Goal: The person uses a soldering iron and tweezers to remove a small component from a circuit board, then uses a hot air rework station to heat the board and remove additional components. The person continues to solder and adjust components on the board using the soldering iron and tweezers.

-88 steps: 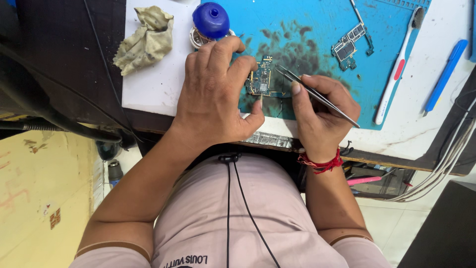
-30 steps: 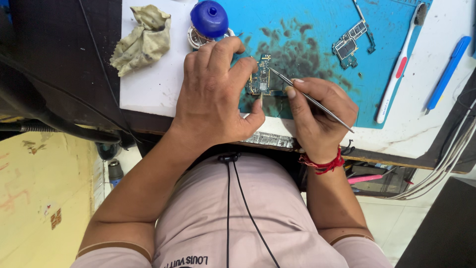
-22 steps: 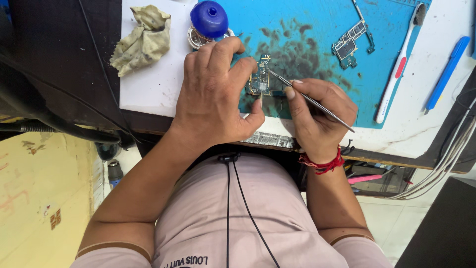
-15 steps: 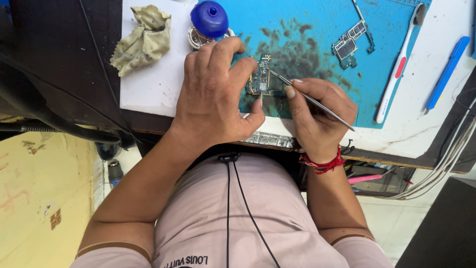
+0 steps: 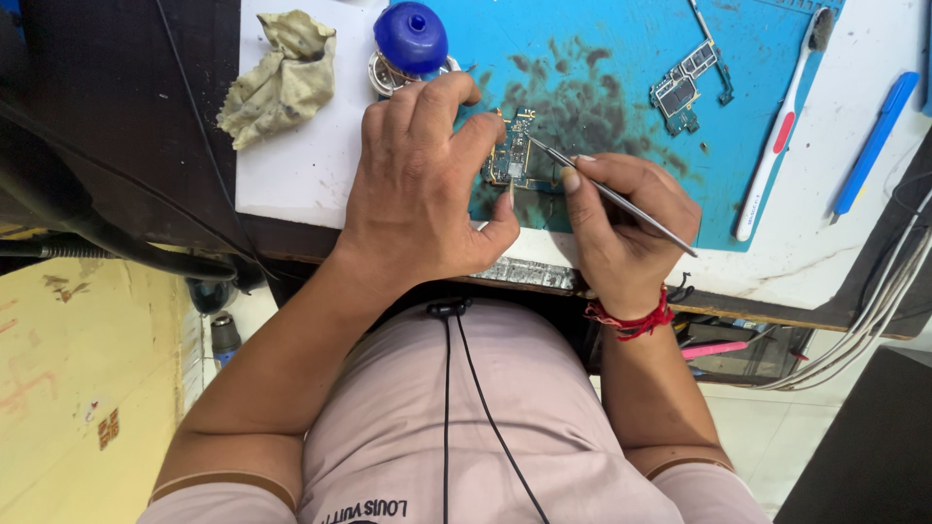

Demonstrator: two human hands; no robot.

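Pressing down on the near edge of a blue work mat [image 5: 621, 58], the left hand [image 5: 427, 194] pins a small green circuit board [image 5: 513, 155] with its thumb and forefinger closed on the board's near and left sides, the other fingers curled above it. Just to the right, the right hand [image 5: 621, 228], a red thread bracelet [image 5: 629, 320] at its wrist, pinches a pair of metal tweezers [image 5: 607, 194] in a pen grip; their tip touches the board's right edge. The board thus lies between the two hands, on a dark-stained patch of the mat. Beyond the left hand stands a round container with a blue domed cap [image 5: 412, 39], and to its left a crumpled beige cloth [image 5: 282, 78] lies on the white bench top [image 5: 311, 165]. Farther right on the mat sits a second circuit board [image 5: 684, 87], well apart from the hands. A white toothbrush with a red grip [image 5: 782, 126] lies across the mat's right edge, and a blue plastic pry tool [image 5: 874, 141] rests beyond it on the white surface.
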